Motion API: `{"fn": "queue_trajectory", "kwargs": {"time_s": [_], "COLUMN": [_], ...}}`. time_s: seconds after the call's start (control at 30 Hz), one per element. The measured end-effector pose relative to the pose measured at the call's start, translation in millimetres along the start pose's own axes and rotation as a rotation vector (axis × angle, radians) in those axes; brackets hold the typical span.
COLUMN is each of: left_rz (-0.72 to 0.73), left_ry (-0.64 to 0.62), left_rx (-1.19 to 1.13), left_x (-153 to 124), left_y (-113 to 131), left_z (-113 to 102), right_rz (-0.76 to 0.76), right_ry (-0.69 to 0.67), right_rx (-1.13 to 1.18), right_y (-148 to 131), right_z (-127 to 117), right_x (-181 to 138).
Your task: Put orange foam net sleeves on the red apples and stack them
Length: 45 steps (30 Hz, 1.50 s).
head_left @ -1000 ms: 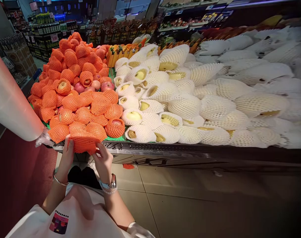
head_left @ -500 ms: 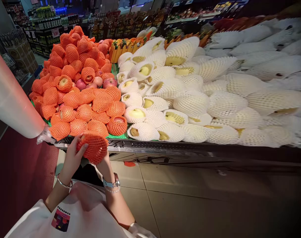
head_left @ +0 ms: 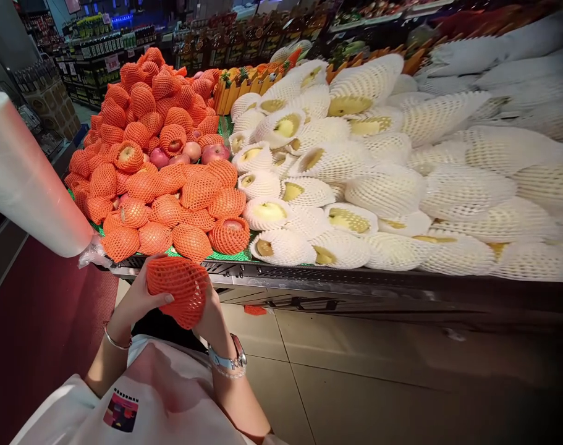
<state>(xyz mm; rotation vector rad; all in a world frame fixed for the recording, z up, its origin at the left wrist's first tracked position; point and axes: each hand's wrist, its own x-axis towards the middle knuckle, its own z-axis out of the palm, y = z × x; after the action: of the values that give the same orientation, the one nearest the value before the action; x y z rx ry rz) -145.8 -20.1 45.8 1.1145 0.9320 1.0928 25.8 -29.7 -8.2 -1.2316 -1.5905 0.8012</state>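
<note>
The person's left hand (head_left: pixel 139 301) cups an orange foam net sleeve (head_left: pixel 178 289) from the left, its fingers (head_left: pixel 163 299) curled over the mesh, while the right hand (head_left: pixel 214 309) grips it from behind and the right, largely hidden by the sleeve. The sleeve sits between both sets of fingers, just below the front edge of the surface (head_left: pixel 281 279) and apart from it. The step in hand looks like handling or fitting the sleeve (whether an apple is inside cannot be told). A next move would call for both hands keeping the soft mesh from collapsing. Its long axis runs roughly left to right, tilted down toward the right fingers. Beyond the fingers lie netted apples (head_left: pixel 156 179), then white-netted pears (head_left: pixel 355 185).
</note>
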Motion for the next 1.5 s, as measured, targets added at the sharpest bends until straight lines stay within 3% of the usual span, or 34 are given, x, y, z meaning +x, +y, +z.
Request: {"fn": "queue_trajectory", "kwargs": {"time_s": [0.2, 0.3, 0.43, 0.53, 0.6, 0.7, 0.87, 1.03, 1.1, 1.27, 1.4, 1.5], "left_rz": [-0.038, -0.026, -0.026, -0.02, -0.015, -0.024, -0.026, -0.037, -0.013, 0.1, 0.026, -0.038], "left_ry": [0.019, 0.148, 0.391, 0.474, 0.429, 0.302, 0.188, 0.044, 0.019, 0.131, -0.055, -0.117], "left_rx": [0.027, -0.027, -0.076, -0.058, -0.059, -0.089, -0.128, -0.053, -0.02, 0.028, 0.151, 0.153], "left_x": [-5.3, -3.1, 2.1, 2.1, -0.3, -4.7, -7.2, -5.3, -5.3, -11.3, -15.2, -13.3], "left_y": [-3.0, -14.1, -26.5, -24.7, -20.7, -17.2, -17.7, -5.6, 0.5, 8.1, 11.0, 10.8], "left_z": [-3.6, -5.6, -15.1, -18.9, -15.2, -3.2, 9.3, 1.0, -5.3, -13.7, -9.3, -8.5], "right_rz": [-0.12, -0.08, 0.082, 0.016, -0.07, -0.053, -0.053, 0.009, 0.02, -0.054, -0.114, -0.17], "right_ry": [-0.045, -0.047, 0.142, 0.171, 0.038, -0.135, -0.011, 0.05, 0.053, -0.003, -0.053, -0.044], "right_rx": [0.03, 0.11, 0.234, 0.321, 0.327, 0.263, 0.241, 0.235, 0.241, 0.236, 0.258, 0.291], "right_y": [-18.9, -22.4, -14.2, -6.7, -5.1, -8.3, -14.2, -15.5, -15.7, -15.2, -15.6, -16.1], "right_z": [-2.4, -2.2, -6.8, -7.9, -4.2, 5.1, 11.8, 9.4, 8.9, 9.2, 9.7, 9.1], "right_x": [12.5, 17.0, 20.3, 20.5, 18.1, 11.3, 4.9, 4.4, 4.6, 6.6, 6.9, 7.4]}}
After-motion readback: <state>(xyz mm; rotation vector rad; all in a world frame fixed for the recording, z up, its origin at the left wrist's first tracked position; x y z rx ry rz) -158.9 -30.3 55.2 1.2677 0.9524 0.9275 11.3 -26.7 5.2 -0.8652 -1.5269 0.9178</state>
